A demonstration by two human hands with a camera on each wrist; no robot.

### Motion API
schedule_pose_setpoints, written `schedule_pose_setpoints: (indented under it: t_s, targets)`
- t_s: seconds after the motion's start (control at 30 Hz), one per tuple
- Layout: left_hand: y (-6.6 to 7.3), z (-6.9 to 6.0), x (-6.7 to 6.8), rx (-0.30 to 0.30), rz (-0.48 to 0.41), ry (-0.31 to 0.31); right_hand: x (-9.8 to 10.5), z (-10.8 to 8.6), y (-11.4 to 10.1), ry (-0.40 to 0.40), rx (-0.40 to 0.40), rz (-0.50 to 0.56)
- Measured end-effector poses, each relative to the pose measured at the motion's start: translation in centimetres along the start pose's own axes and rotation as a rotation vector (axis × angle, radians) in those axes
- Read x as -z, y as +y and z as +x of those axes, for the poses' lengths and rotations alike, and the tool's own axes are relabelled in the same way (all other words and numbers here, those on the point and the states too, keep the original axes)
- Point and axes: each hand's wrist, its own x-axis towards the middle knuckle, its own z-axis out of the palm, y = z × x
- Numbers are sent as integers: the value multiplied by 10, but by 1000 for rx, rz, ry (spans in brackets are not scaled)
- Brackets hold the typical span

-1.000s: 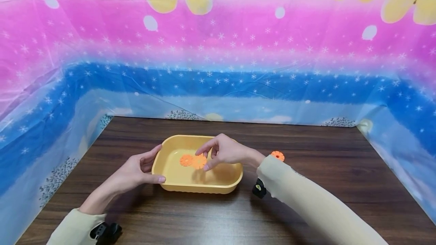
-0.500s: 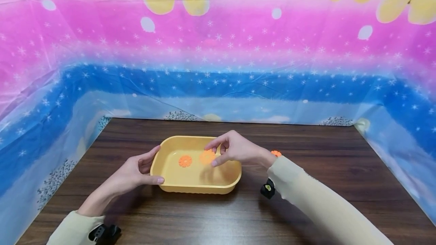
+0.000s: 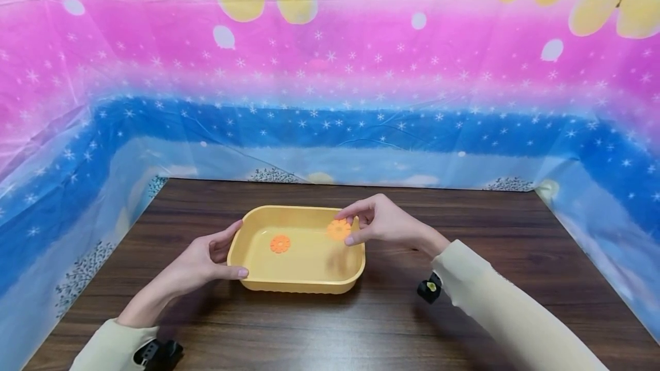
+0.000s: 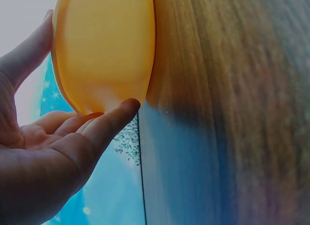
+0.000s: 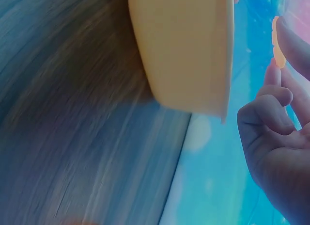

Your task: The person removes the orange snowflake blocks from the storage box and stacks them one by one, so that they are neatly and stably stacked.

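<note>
A yellow plastic tub (image 3: 304,287) stands on the table. My left hand (image 3: 196,262) grips its left end, thumb over the near rim and fingers round the far side. In the left wrist view, fingers press against the tub's end wall (image 4: 106,55). One orange flower-shaped disc with notched edges (image 3: 281,244) lies flat on the tub floor, left of the middle. Over the tub's right end, my right hand (image 3: 389,223) pinches a second, paler-looking orange notched disc (image 3: 338,229) between thumb and fingers. The right wrist view shows that pinched disc (image 5: 277,48) edge-on, above rim level.
Dark wood-grain table (image 3: 330,336) surrounds the tub. A pink and blue patterned cloth (image 3: 330,125) hangs along the back and both sides. An orange patch (image 5: 82,223), cut off by the frame, shows on the table in the right wrist view.
My right hand has moved right across the tub, carrying the pinched disc away from the one on the floor. Its arm now hides another orange disc seen earlier on the table. The left hand keeps its grip.
</note>
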Motion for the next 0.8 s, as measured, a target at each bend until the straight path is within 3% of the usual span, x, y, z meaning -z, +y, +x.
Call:
schedule_pose_setpoints:
  t_s: [0.2, 0.4, 0.8]
  targets:
    - [0, 0, 0, 24, -8, 10, 13, -11, 11, 34, -3, -2]
    - [0, -1, 0, 8, -4, 0, 27, -27, 22, 65, -18, -24]
    - [1, -2, -1, 18, -10, -7, 57, -62, 55, 186, -150, -139]
